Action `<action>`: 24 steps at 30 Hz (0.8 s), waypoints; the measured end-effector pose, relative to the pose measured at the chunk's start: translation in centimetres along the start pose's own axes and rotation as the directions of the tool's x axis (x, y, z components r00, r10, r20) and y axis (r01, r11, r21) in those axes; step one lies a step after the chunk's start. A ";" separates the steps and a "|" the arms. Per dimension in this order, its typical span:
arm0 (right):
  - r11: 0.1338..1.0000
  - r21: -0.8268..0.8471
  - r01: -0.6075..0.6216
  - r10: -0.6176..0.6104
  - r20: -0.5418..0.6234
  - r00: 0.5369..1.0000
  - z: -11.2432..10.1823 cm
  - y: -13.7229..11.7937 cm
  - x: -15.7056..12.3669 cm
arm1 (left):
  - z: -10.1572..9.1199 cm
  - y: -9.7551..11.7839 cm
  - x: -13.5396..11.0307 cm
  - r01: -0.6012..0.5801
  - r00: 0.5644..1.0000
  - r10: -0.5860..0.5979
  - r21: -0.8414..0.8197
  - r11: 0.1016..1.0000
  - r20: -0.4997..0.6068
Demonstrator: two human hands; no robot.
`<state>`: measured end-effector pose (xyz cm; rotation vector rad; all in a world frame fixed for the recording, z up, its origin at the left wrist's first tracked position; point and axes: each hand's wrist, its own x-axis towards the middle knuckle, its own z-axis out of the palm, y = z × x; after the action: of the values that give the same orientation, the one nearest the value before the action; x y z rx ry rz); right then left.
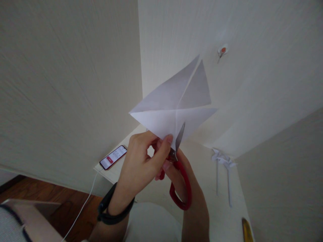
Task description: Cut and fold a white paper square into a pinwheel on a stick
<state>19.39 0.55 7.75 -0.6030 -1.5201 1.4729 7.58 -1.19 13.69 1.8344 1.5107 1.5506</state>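
A white square of paper point(161, 97) is raised in front of me, creased along its diagonals, with slits running in from its upper right and right corners. My left hand point(146, 158) pinches its lower edge between thumb and fingers. In my right hand point(186, 178) are red-handled scissors point(183, 188), my thumb through one loop. One blade shows in front of the paper near its lower corner, pointing up; the other blade is hidden behind the sheet. The fingers of my right hand are partly covered by my left hand and the handles.
A phone point(113, 157) with a lit screen and a white cable point(85, 201) lies at the table's left corner. Two white paper pinwheels point(223, 159) on sticks lie to the right. A yellow-handled object point(247, 230) is at the lower right. Walls rise behind the table.
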 end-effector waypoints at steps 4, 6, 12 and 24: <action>1.000 0.023 -0.001 0.001 0.003 1.000 0.0 -0.1 0.0 | 0.1 0.0 0.0 -0.007 1.000 0.007 0.006 1.000 0.002; 1.000 0.022 -0.006 0.006 0.000 1.000 -0.1 -0.1 0.0 | 0.1 0.0 0.0 -0.015 1.000 0.015 0.015 1.000 -0.003; 1.000 0.000 -0.007 0.007 -0.014 1.000 -0.2 -0.1 0.0 | 0.3 -0.2 0.1 -0.025 1.000 0.026 0.027 0.999 -0.004; 0.999 0.031 -0.025 0.026 -0.019 0.999 -0.1 -0.1 0.0 | 0.3 -0.4 -0.1 -0.021 0.999 0.022 0.038 0.999 -0.031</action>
<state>19.51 0.64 7.82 -0.6188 -1.4776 1.5030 7.64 -0.97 13.22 1.8609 1.5493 1.5785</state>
